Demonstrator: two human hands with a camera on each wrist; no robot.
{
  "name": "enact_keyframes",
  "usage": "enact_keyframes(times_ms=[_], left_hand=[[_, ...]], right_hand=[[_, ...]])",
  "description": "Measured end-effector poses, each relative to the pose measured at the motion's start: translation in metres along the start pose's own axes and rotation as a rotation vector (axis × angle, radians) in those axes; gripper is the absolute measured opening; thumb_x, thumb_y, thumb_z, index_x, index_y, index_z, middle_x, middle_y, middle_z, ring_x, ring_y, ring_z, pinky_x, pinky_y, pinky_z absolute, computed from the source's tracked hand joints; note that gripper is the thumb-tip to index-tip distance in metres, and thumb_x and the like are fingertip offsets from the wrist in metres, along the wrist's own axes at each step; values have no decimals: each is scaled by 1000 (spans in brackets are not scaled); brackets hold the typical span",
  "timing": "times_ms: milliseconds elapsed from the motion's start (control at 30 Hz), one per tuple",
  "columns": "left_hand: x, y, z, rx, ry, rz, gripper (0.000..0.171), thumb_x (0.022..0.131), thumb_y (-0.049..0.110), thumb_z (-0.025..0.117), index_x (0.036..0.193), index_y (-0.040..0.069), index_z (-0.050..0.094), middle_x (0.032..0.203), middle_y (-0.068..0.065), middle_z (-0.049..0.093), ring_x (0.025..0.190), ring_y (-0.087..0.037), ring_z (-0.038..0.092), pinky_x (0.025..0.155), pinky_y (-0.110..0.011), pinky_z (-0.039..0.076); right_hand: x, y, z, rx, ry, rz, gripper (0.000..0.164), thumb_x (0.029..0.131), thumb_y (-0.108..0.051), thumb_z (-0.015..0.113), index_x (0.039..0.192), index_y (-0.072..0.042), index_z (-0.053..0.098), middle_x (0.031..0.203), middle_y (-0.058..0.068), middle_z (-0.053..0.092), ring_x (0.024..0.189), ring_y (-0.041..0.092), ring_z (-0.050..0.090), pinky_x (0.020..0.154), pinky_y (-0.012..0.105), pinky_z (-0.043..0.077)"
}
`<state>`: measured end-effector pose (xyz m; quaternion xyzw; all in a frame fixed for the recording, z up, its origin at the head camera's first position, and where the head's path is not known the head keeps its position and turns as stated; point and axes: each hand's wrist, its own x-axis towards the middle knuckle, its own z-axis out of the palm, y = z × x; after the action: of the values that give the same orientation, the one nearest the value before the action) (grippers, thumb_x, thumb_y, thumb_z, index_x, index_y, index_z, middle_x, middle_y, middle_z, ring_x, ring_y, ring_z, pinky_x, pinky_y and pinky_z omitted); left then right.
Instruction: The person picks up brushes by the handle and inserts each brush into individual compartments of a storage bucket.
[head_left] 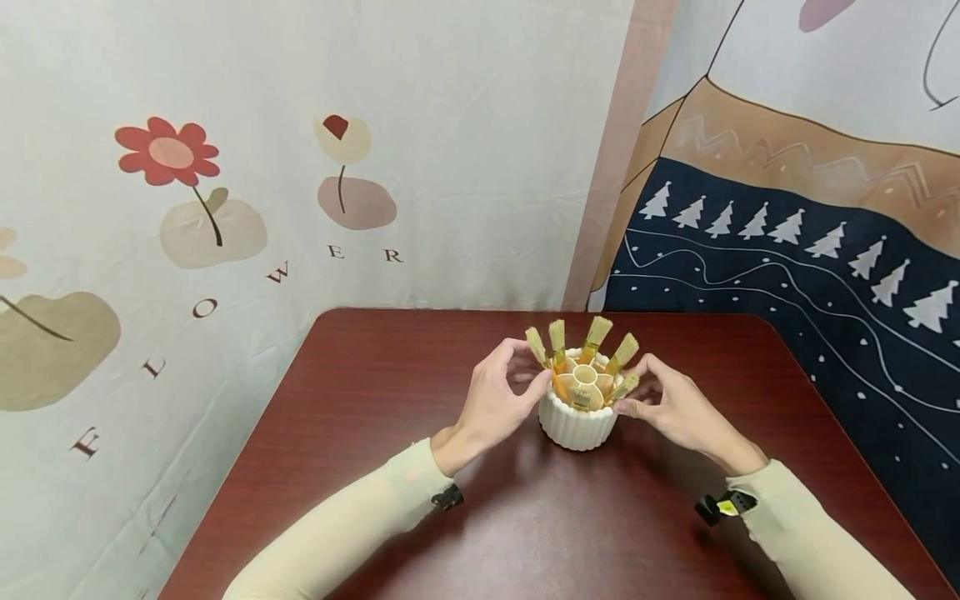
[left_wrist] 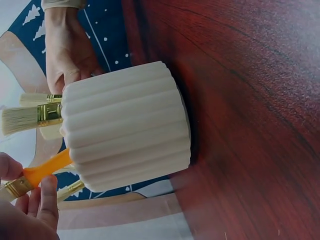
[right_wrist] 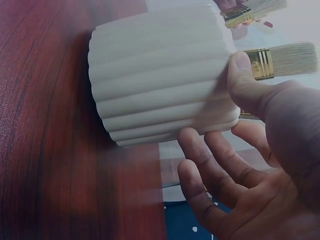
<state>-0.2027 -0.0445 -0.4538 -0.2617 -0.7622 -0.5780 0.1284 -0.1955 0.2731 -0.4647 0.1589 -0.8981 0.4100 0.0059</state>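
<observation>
A white ribbed pot (head_left: 576, 427) stands upright on the table, with several pale-bristled paintbrushes (head_left: 597, 335) sticking out of it bristles up. Inside is a cream divider (head_left: 585, 375) with a round middle tube. My left hand (head_left: 497, 392) is at the pot's left rim. In the left wrist view its thumb and fingers pinch a brush (left_wrist: 47, 167) by its orange handle near the metal collar, the handle's lower end inside the pot. My right hand (head_left: 678, 408) holds the pot's right rim; the right wrist view has its thumb on the rim near a brush (right_wrist: 285, 61), fingers along the side.
The dark red wooden table (head_left: 450, 517) has its far edge behind the pot. A pale curtain (head_left: 465, 150) printed with flowers hangs at the back and left, and a navy cloth (head_left: 720, 267) with white trees hangs on the right.
</observation>
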Motion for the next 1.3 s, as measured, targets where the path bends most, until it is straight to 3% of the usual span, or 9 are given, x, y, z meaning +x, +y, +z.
enact_keyframes(times_ms=[467,1033,1300], left_hand=[[-5,-3,1,50,-65,-67,30,106,7,84,132,3,70,124,-17,84,111,-27,88,99,-26,70],[-5,-8,1,176,-81,-51,30,104,12,86,130,7,73,121,-10,84,107,-23,85,99,-42,72],[-5,-11,2,216,-100,-66,32,105,14,85,133,7,73,125,-10,83,111,-24,84,101,-42,71]], right_hand=[[-2,-4,0,1,3,16,45,97,-27,97,125,-13,65,119,11,83,100,17,79,77,25,61],[-3,-6,2,1,9,24,45,98,-27,97,123,-13,63,121,13,84,101,19,81,76,25,62],[-4,-7,2,0,8,29,44,98,-27,97,123,-12,63,120,13,83,100,20,80,74,26,62]])
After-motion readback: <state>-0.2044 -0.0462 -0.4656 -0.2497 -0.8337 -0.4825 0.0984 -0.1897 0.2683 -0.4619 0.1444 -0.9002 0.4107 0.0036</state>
